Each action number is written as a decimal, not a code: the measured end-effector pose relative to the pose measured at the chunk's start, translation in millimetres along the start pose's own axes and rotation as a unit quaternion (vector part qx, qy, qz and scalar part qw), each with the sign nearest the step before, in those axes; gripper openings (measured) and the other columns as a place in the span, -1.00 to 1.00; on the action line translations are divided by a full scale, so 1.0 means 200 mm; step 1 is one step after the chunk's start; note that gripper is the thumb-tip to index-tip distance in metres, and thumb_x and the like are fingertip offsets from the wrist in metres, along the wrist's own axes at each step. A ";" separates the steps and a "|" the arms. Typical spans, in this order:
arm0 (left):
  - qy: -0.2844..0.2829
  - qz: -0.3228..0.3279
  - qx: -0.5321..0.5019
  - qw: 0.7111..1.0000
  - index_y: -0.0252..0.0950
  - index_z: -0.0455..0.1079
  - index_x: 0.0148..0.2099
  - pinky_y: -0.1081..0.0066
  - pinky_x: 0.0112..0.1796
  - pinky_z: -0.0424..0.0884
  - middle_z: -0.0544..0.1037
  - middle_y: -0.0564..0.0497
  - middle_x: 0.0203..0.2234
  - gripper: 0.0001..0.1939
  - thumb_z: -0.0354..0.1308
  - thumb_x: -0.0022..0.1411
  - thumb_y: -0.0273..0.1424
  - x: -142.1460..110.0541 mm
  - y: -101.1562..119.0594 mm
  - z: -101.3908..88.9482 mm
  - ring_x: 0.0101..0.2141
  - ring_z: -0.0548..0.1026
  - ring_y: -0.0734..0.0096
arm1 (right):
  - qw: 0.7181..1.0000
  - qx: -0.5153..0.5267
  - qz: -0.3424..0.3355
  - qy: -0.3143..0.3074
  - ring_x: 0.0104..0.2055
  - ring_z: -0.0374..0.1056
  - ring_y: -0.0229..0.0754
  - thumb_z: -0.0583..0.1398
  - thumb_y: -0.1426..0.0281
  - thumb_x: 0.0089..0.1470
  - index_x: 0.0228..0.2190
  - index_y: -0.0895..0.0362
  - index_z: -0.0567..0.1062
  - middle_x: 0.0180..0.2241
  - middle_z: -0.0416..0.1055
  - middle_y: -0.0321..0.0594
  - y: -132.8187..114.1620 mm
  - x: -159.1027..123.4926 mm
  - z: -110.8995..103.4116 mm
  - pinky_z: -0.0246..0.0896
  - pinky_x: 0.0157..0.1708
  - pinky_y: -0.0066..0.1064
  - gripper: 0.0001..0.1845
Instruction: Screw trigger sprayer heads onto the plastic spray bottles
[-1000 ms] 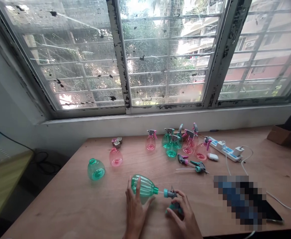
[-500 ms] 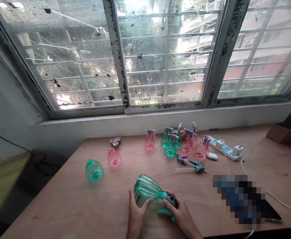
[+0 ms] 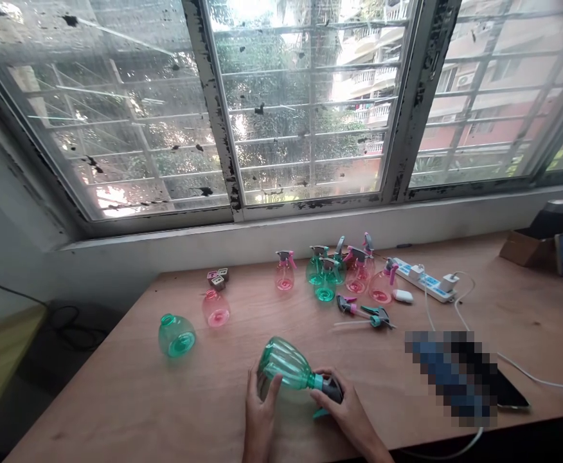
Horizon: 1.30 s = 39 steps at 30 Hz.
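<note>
A clear green spray bottle (image 3: 288, 364) lies on its side between my hands, low over the near part of the table. My left hand (image 3: 261, 402) is curled around its base end, thumb along the near side. My right hand (image 3: 342, 405) grips the grey spray head (image 3: 331, 389), which sits on the bottle's neck; the teal trigger (image 3: 320, 413) points down beneath it, partly hidden by my fingers. To the left stand a headless green bottle (image 3: 176, 335) and a headless pink bottle (image 3: 216, 308).
Several assembled spray bottles (image 3: 327, 283) stand near the window wall. Two loose spray heads (image 3: 376, 316) lie before them. A white power strip (image 3: 426, 281) with cables, a blurred dark device (image 3: 513, 389), a cardboard box (image 3: 525, 247) and small grey-pink caps (image 3: 218, 278) are also on the table.
The right hand and spray head have turned, so less of the teal trigger shows. My left thumb has shifted on the bottle. The camera view has swung slightly right.
</note>
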<state>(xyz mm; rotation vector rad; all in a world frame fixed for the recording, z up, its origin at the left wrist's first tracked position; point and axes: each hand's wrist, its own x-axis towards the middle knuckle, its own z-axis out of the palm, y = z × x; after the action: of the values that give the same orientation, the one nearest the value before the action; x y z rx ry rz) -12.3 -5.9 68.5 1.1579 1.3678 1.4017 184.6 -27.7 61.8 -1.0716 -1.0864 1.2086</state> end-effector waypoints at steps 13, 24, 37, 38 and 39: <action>-0.016 0.001 -0.049 0.999 -0.27 0.30 0.09 0.09 0.05 0.44 0.59 -0.26 0.00 -0.34 0.33 0.07 -0.01 0.00 -0.04 -0.01 0.05 0.54 -0.06 | 0.999 0.037 0.002 0.013 -0.37 0.40 -0.13 0.44 0.21 -0.05 -0.28 0.13 0.56 -0.40 0.47 -0.28 0.02 0.00 -0.01 0.35 -0.38 -0.38 -0.65; -0.031 0.016 0.003 0.999 -0.25 0.38 0.11 0.11 0.15 0.32 0.55 -0.17 0.05 -0.28 0.49 -0.10 -0.24 -0.01 -0.01 0.00 0.12 0.47 -0.06 | 0.997 0.071 0.009 0.009 -0.52 0.38 -0.19 0.37 0.10 0.04 -0.26 0.14 0.48 -0.51 0.42 -0.34 0.03 0.02 0.00 0.41 -0.47 -0.33 -0.60; -0.028 0.038 -0.009 0.999 -0.23 0.37 0.14 0.16 0.21 0.27 0.45 -0.16 0.18 -0.35 0.42 0.01 -0.21 -0.01 -0.04 0.00 0.23 0.35 -0.01 | 0.997 0.069 0.009 0.025 -0.53 0.35 -0.20 0.40 0.10 -0.01 -0.23 0.14 0.49 -0.52 0.42 -0.34 0.06 0.03 0.00 0.39 -0.51 -0.36 -0.56; -0.030 0.040 -0.007 0.999 -0.21 0.37 0.14 0.16 0.21 0.28 0.45 -0.14 0.18 -0.36 0.41 0.01 -0.23 -0.01 -0.03 0.00 0.23 0.36 0.01 | 0.997 0.072 0.009 0.025 -0.53 0.35 -0.20 0.40 0.09 -0.01 -0.23 0.13 0.48 -0.51 0.43 -0.33 0.07 0.03 0.00 0.39 -0.51 -0.36 -0.55; -0.032 0.038 -0.005 0.999 -0.21 0.37 0.14 0.15 0.19 0.30 0.47 -0.14 0.16 -0.36 0.41 0.01 -0.25 -0.02 -0.03 0.00 0.20 0.39 0.00 | 0.997 0.074 0.009 0.024 -0.53 0.35 -0.20 0.39 0.08 -0.01 -0.23 0.13 0.47 -0.50 0.43 -0.33 0.07 0.03 0.00 0.39 -0.51 -0.35 -0.55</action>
<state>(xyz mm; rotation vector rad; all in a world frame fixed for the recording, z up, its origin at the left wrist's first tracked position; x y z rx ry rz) -11.6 -8.6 63.1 1.2491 1.2839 1.4112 183.6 -21.1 48.5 -0.9932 -0.9370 1.2523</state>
